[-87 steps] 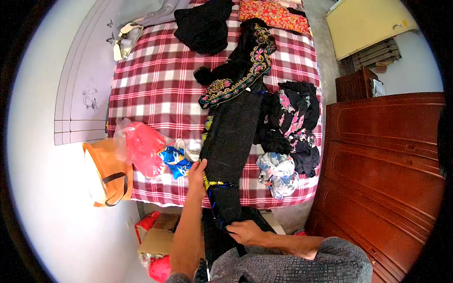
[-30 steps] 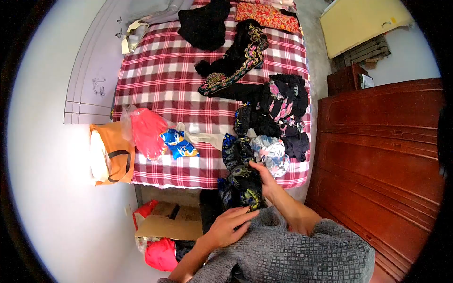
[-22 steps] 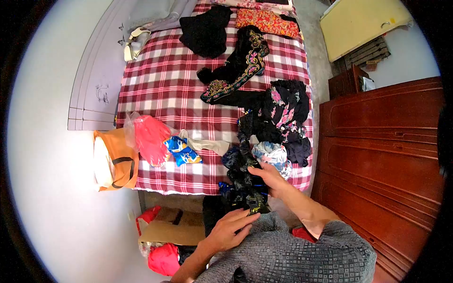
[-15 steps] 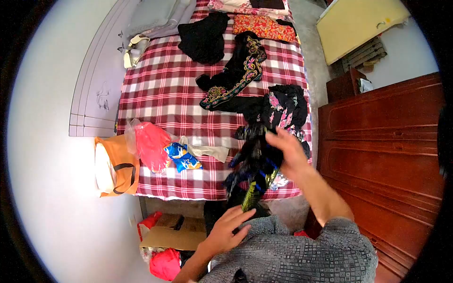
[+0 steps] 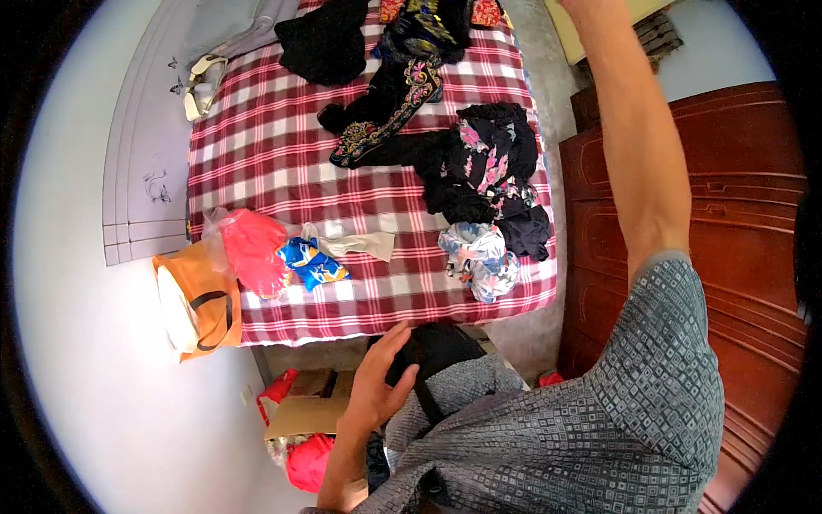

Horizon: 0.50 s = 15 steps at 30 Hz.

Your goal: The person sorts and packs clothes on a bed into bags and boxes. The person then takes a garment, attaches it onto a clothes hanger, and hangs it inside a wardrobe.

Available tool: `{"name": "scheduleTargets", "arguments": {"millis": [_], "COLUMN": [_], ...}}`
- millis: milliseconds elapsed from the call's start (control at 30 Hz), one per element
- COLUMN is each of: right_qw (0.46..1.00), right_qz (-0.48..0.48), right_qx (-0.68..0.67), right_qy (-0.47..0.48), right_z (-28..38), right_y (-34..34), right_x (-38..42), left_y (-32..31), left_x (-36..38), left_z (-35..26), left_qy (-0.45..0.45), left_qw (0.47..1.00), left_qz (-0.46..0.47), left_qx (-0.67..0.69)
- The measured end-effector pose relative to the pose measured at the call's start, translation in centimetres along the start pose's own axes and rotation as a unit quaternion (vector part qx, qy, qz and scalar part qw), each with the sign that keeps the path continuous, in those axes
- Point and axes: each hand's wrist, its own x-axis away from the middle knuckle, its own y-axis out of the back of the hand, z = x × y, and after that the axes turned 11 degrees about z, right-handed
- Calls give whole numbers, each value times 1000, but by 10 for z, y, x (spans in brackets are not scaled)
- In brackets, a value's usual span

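Observation:
My left hand [image 5: 381, 381] hovers in front of the bed's near edge, fingers stretched out, holding nothing. My right arm reaches far forward on the right, and only a sliver of my right hand [image 5: 586, 5] shows at the top border; its fingers are out of frame. A dark shiny garment with yellow and blue patches [image 5: 424, 30] lies at the far end of the bed, partly over a red-orange patterned cloth [image 5: 486, 14]. Nearer lies a black garment with colourful embroidery [image 5: 368, 137]. A black floral garment [image 5: 488, 158] and a white-blue floral cloth [image 5: 479, 257] lie on the right.
On the checked bedspread [image 5: 265, 163] are a black garment [image 5: 324, 43], a bagged red item [image 5: 253, 253], a blue packet [image 5: 312, 264] and a beige cloth [image 5: 364, 246]. An orange bag [image 5: 210, 295] stands left; a cardboard box [image 5: 312, 415] sits below. A wooden cabinet [image 5: 685, 231] flanks the right.
The dark shiny garment has gone from my right hand to the bed's far end. My right arm has swung forward to the top edge. My left hand has moved slightly left.

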Motion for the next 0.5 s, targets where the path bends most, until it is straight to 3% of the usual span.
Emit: {"name": "scheduleTargets", "arguments": {"millis": [67, 133, 200, 233, 333, 367, 433, 467, 500], "right_qw": [991, 983, 948, 884, 807, 767, 732, 742, 731], "right_qz": [-69, -68, 1, 26, 126, 160, 180, 223, 191], "right_qx": [83, 130, 203, 281, 385, 380, 387, 374, 442], "right_qy": [-76, -111, -245, -374, -429, -492, -531, -509, -484], "right_z": [-59, -129, -187, -225, -296, -275, -298, -301, -311], "right_y": [8, 31, 52, 57, 55, 39, 26, 22, 13], "right_x": [33, 65, 127, 168, 322, 345, 405, 418, 438], "left_y": [-4, -9, -12, -13, -17, -20, -21, -24, -26], "left_x": [1, 4, 3, 4, 8, 12, 13, 15, 18], "left_z": [9, 16, 25, 27, 39, 48, 61, 69, 79], "left_qy": [5, 13, 39, 40, 107, 127, 181, 180, 202], "left_qw": [1000, 1000, 999, 999, 994, 992, 983, 984, 979], "left_qz": [0, 1, -2, 0, 3, 6, 15, 19, 19], "left_qx": [5, 12, 3, 3, 9, 9, 10, 6, 22]}}
